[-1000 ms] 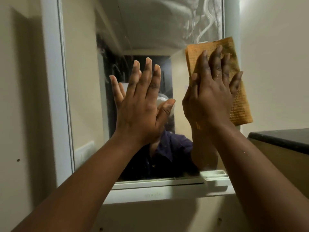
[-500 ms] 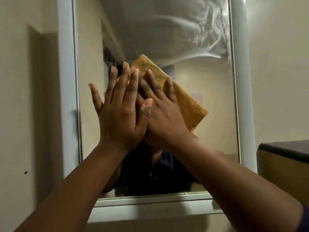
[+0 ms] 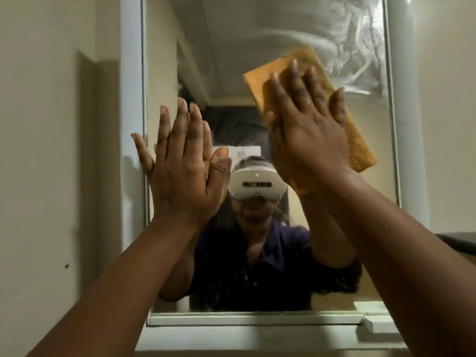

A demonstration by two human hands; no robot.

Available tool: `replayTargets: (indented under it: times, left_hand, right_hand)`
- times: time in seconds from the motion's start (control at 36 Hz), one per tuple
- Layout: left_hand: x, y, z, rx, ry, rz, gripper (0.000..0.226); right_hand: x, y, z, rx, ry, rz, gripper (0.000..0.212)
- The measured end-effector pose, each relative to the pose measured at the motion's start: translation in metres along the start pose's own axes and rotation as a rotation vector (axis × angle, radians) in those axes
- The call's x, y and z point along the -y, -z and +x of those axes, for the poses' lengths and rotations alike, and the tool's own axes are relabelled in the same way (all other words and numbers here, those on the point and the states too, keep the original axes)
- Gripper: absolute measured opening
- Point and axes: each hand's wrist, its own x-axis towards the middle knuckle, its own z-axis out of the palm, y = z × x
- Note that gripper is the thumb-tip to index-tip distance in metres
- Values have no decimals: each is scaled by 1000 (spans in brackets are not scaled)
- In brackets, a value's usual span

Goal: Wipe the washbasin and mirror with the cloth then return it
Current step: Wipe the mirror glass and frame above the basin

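While the right hand (image 3: 309, 124) lies flat with fingers spread over the folded orange-yellow ribbed cloth (image 3: 358, 143), pressing it to the upper right of the glass, the left hand (image 3: 183, 171) is open too, fingers close together, palm on the pane near the left edge. Both rest on the tall rectangular mirror in its pale grey-white frame (image 3: 131, 104), set in a cream wall (image 3: 51, 150). Smeared white streaks (image 3: 342, 34) cover the glass above the cloth and reach the right frame. Much of the cloth is hidden under the right hand, and both forearms block the lower pane. A dark countertop edge (image 3: 458, 243) juts in at the right, cut off by the picture border. The washbasin is out of view. A white ledge (image 3: 257, 319) runs under the glass. Clear glass lies between the hands and above the left one; the cloth's lower corner sits near the right frame.
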Motion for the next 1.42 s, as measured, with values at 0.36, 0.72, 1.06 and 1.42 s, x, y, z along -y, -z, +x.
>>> replayTargets:
  times: [0.36,0.72,1.06,1.42]
  left_hand:
    - [13,13,7,-42,26,68,64]
    - [32,21,10,-48,72,58,63]
    - [29,18,20,-40,126,-3,68]
    - [43,17,32,-17,138,43,73]
  right_hand:
    - [36,-20,-59,-14,-87,42,57]
    - [87,-20,-16,203,334,67,57]
    - [94,-20,30,136,311,45,54]
    - [93,-22,5,101,127,102,58]
